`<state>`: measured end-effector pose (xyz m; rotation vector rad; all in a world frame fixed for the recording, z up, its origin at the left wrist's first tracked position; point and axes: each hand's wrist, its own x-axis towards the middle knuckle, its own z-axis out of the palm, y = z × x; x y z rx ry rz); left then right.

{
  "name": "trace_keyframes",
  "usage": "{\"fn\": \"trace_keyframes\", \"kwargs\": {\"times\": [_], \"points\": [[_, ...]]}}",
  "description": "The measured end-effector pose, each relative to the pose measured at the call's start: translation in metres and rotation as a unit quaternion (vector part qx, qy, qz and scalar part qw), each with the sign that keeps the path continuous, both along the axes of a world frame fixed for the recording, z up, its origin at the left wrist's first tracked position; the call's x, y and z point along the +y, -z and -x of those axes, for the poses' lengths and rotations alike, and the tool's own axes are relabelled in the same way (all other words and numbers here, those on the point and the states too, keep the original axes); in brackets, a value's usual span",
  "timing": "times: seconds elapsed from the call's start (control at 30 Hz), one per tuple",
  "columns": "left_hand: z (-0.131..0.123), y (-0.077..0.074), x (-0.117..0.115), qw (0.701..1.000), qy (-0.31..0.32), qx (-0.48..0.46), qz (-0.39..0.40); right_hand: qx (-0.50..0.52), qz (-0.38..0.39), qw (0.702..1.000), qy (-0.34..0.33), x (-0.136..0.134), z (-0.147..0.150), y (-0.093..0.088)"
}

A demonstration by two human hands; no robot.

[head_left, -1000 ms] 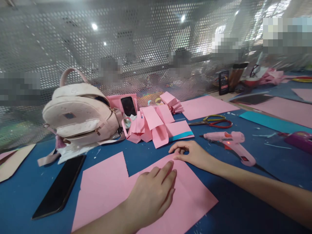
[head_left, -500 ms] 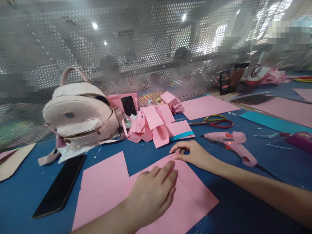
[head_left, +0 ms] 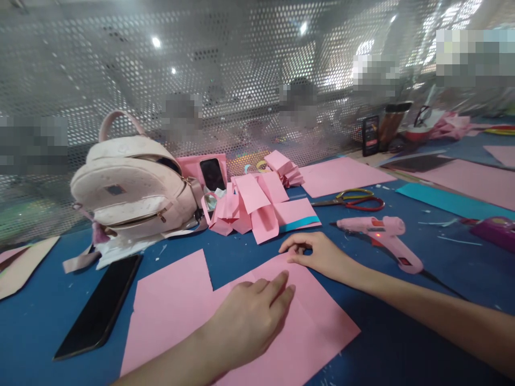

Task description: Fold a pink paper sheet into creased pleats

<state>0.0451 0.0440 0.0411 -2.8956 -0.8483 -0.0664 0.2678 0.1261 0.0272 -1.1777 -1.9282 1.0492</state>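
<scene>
A pink paper sheet [head_left: 317, 327] lies on the blue table [head_left: 402, 343] in front of me, over another pink sheet [head_left: 173, 300]. My left hand [head_left: 249, 316] rests flat on the sheet with its fingers stretched out and together. My right hand [head_left: 317, 252] presses on the sheet's far corner, fingers curled down, thumb and forefinger at the paper's edge. A pink glue gun [head_left: 382, 238] lies just right of my right hand.
A pink backpack [head_left: 129, 187] stands at the back left, a black phone [head_left: 100, 305] in front of it. Folded pink paper pieces [head_left: 257, 206] pile up behind the sheet. Scissors [head_left: 354, 199] and more pink sheets [head_left: 341, 174] lie further right. A perforated metal screen [head_left: 241, 80] walls the back.
My left hand has slid slightly lower and flatter on the pink sheet. My right hand has stayed on the far corner.
</scene>
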Motion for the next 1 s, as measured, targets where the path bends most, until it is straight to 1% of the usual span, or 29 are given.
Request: {"fn": "trace_keyframes", "kwargs": {"times": [0.13,0.23,0.5,0.6,0.67,0.77,0.9,1.0], "points": [[-0.005,0.004,-0.013,0.994,0.103,-0.038,0.011,-0.002,-0.003,1.0,0.003,-0.001,0.0,0.0],[-0.01,0.008,-0.019,0.991,0.131,-0.027,-0.005,0.0,-0.004,1.0,0.004,-0.001,0.0,0.001],[-0.029,0.006,-0.026,0.993,0.114,0.003,-0.013,0.005,-0.009,1.0,0.003,0.001,-0.001,0.003],[-0.038,0.008,-0.028,0.993,0.116,-0.011,-0.024,0.005,-0.01,1.0,0.005,0.0,-0.001,0.003],[-0.044,0.007,-0.028,0.993,0.117,-0.018,-0.007,0.004,-0.01,1.0,0.004,-0.001,-0.001,0.003],[-0.051,0.002,-0.025,0.993,0.11,-0.027,0.016,0.004,-0.012,1.0,0.002,-0.001,-0.002,0.004],[-0.058,-0.003,-0.025,0.995,0.096,-0.04,-0.004,0.002,-0.017,1.0,-0.001,-0.001,-0.002,0.004],[-0.061,-0.001,-0.026,0.995,0.085,-0.058,-0.017,-0.002,-0.023,1.0,-0.002,-0.001,-0.001,0.004]]}}
